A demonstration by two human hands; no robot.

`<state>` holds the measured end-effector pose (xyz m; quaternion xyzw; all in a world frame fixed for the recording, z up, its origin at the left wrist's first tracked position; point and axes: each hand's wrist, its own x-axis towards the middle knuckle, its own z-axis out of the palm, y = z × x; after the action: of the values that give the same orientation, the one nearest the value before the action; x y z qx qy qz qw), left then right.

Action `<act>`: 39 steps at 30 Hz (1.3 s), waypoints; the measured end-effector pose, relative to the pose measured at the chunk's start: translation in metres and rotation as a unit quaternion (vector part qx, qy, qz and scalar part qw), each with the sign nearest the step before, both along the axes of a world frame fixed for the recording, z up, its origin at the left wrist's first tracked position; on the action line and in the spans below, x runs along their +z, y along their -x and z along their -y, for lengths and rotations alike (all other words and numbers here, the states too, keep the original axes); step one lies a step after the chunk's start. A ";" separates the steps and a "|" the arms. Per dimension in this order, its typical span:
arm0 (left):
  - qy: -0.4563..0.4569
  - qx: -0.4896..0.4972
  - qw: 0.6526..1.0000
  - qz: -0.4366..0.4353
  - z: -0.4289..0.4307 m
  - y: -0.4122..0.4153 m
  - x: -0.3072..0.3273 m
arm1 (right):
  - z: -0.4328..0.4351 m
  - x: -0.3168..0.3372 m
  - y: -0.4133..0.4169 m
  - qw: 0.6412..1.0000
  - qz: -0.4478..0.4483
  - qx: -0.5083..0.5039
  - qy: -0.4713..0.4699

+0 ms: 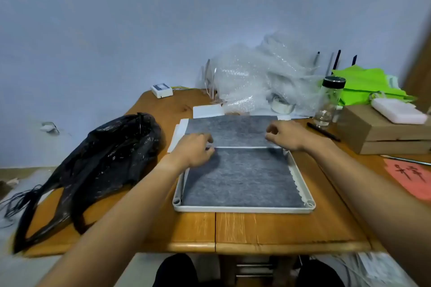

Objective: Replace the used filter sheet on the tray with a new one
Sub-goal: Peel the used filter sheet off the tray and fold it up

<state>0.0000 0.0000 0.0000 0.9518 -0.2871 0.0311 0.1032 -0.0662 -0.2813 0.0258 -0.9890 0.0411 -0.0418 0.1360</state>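
Observation:
A white rectangular tray (303, 184) lies on the wooden table in front of me, with a grey filter sheet (242, 182) lying flat inside it. Beyond the tray's far edge lies a second grey filter sheet (233, 129), resting on white paper. My left hand (194, 150) is at the tray's far left corner, fingers curled onto the sheet's edge. My right hand (285, 135) is at the far right corner, fingertips pinched at the sheet edge there. Which sheet each hand grips is unclear.
A black plastic bag (100, 158) lies left of the tray. Bubble wrap (261, 77), a tape roll (282, 106) and a glass jar (328, 102) stand behind. Cardboard boxes (382, 133), a black pen (323, 131) and pink paper (412, 177) are at right.

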 end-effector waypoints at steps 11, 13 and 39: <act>0.059 0.027 0.995 -0.071 -0.011 -0.004 -0.049 | -0.009 -0.077 0.012 0.989 0.143 0.012 -0.029; 0.070 0.022 0.995 -0.066 -0.011 -0.007 -0.052 | -0.008 -0.079 0.010 0.988 0.154 0.018 -0.022; 0.094 0.035 0.993 -0.055 -0.014 -0.004 -0.049 | -0.031 -0.076 0.063 0.989 0.140 -0.034 -0.033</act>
<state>0.0035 0.0135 -0.0489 0.9475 -0.2437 0.0093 0.2068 -0.1292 -0.2505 -0.0502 -0.9662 0.0571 -0.1835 0.1719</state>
